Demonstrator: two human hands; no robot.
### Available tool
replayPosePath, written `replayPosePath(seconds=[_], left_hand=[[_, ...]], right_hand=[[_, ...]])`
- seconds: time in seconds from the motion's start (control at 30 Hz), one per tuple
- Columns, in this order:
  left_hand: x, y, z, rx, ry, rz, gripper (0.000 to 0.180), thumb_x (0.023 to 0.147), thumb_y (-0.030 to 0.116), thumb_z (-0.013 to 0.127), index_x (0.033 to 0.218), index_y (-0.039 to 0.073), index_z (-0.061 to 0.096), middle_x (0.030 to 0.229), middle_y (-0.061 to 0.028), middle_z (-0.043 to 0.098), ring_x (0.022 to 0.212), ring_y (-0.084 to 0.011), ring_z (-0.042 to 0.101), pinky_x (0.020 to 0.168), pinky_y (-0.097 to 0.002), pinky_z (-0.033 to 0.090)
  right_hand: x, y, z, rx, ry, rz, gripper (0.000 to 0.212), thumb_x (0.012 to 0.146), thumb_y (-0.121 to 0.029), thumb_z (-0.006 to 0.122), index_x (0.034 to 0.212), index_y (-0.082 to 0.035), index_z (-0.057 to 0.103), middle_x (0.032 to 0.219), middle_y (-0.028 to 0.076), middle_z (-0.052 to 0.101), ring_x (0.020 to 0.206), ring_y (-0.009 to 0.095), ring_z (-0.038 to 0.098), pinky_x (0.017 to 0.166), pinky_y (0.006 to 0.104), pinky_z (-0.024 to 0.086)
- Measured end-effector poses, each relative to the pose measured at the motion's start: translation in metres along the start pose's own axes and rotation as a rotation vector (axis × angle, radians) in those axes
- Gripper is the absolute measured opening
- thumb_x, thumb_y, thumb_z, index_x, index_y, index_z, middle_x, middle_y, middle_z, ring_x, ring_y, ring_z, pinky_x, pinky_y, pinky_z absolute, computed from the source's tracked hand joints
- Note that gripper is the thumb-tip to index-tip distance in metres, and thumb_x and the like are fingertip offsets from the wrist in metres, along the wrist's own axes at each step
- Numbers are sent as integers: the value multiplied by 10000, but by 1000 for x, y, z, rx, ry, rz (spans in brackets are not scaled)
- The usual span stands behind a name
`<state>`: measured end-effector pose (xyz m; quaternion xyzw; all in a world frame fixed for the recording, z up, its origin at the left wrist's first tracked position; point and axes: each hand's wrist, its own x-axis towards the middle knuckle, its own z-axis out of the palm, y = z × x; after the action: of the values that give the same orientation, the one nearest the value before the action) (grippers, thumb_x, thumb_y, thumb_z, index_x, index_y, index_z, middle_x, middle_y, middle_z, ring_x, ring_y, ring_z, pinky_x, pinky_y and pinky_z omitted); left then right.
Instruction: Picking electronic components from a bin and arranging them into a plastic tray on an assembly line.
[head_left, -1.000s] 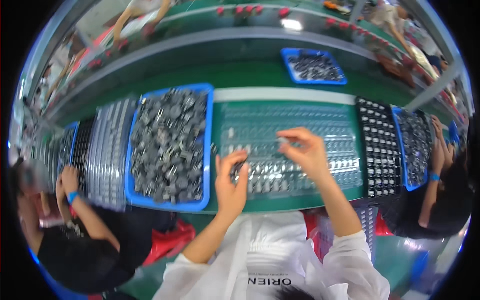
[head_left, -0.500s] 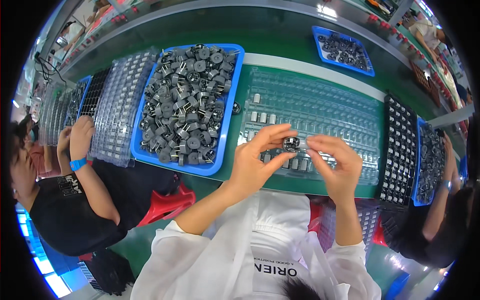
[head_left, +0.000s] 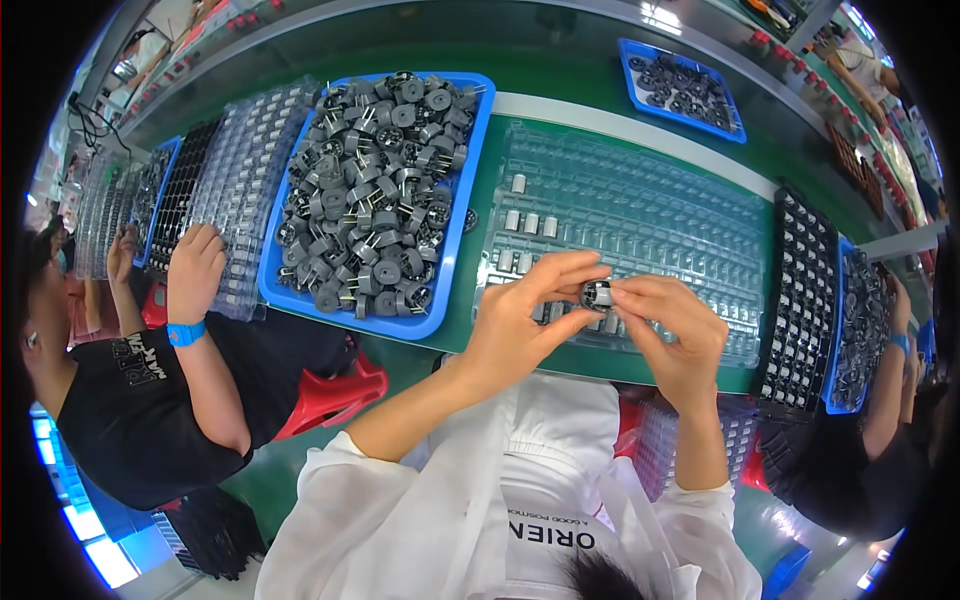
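A round dark-grey part (head_left: 590,293) is pinched between the thumb and fingers of my left hand (head_left: 525,315). From the other side my right hand (head_left: 680,335) closes thumb and fingertips on a small silver cylinder (head_left: 604,296), which meets the part; how deep it sits in it is hidden. Both hands are held over the near edge of a clear plastic tray (head_left: 640,200) with rows of pockets. A few silver cylinders (head_left: 531,224) stand in its left pockets, and more lie partly under my hands.
Left of the tray, a blue bin (head_left: 470,130) is heaped with round grey parts with metal pins. A loose part (head_left: 470,219) lies beside it. Farther back is a smaller blue tray (head_left: 735,130). A black tray (head_left: 800,300) stands right. Co-workers sit on both sides.
The silver cylinder and the round part have come closer together between my fingertips, and the part has turned slightly. The co-worker's hand on the left has moved nearer the stacked clear trays.
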<state>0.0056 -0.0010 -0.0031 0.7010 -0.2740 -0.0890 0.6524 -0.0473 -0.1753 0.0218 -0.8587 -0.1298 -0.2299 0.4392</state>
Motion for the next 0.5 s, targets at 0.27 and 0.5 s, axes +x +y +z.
replayPosePath(seconds=[0.27, 0.5], left_hand=[[-5, -4, -5, 177, -37, 82, 493, 777, -26, 690, 1239, 6, 521, 1149, -106, 647, 932, -149, 650, 793, -286, 547], [2, -3, -28, 83, -101, -110, 444, 759, -89, 618, 1182, 32, 566, 1223, -114, 591, 993, -181, 617, 885, -322, 494]], right_hand=[[-1, -3, 3, -121, -79, -66, 198, 715, 77, 684, 902, 12, 682, 928, 103, 674, 860, 248, 655, 730, 304, 521], [-10, 0, 14, -56, -76, 32, 238, 707, 46, 720, 934, -12, 672, 1012, 110, 658, 909, 246, 647, 759, 303, 515]])
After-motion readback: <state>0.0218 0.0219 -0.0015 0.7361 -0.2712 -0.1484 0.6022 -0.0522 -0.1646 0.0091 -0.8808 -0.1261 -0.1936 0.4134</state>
